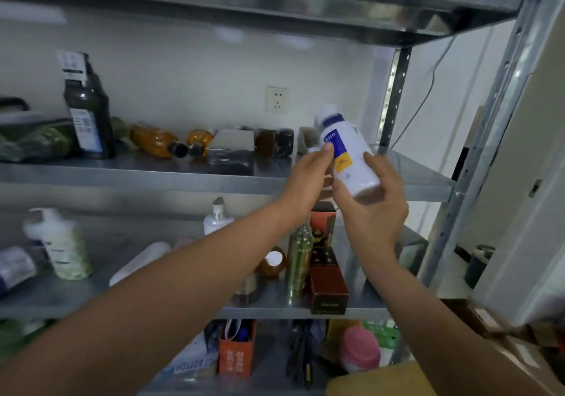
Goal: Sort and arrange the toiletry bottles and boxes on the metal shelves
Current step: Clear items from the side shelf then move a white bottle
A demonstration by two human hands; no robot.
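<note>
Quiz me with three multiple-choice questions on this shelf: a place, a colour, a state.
1. The tall dark bottle stands: A) left of the silver box; B) on the floor; C) in a hand.
2. The held white bottle has a label that is: A) red; B) blue and yellow; C) green.
3. The two amber bottles are: A) upright; B) stacked; C) lying down.
Answers: A, the box sits to its right; B, both colours show; C, their caps point sideways.

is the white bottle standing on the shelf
No, the right hand and left hand hold the white bottle tilted in the air in front of the metal shelf.
</note>
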